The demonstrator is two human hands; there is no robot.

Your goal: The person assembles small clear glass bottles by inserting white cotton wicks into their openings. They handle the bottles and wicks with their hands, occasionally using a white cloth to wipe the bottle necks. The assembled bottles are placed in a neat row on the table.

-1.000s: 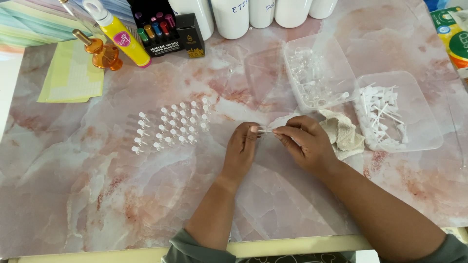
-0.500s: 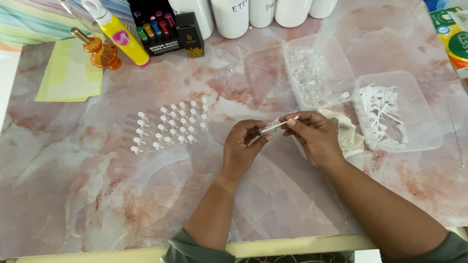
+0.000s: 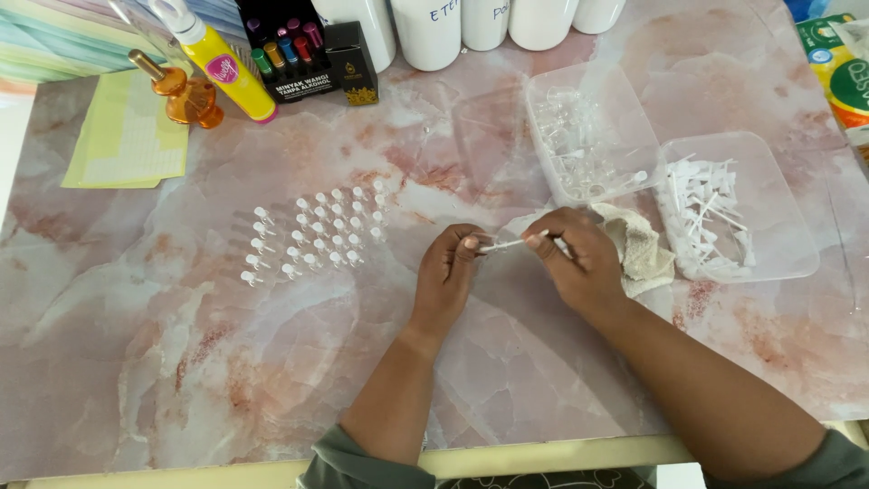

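Your left hand [image 3: 450,264] and right hand [image 3: 573,255] each pinched an end of a thin white tube [image 3: 509,243] above the counter [image 3: 272,362].

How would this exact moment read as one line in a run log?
left hand: holds small clear vial | right hand: holds white spray stem at vial | nearby: rows of capped vials, cloth, two clear trays

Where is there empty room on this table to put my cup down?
Bare marble lies in front of the rows of small vials, left of the left hand. It is crowded by the two clear trays and along the back by the white bottles.
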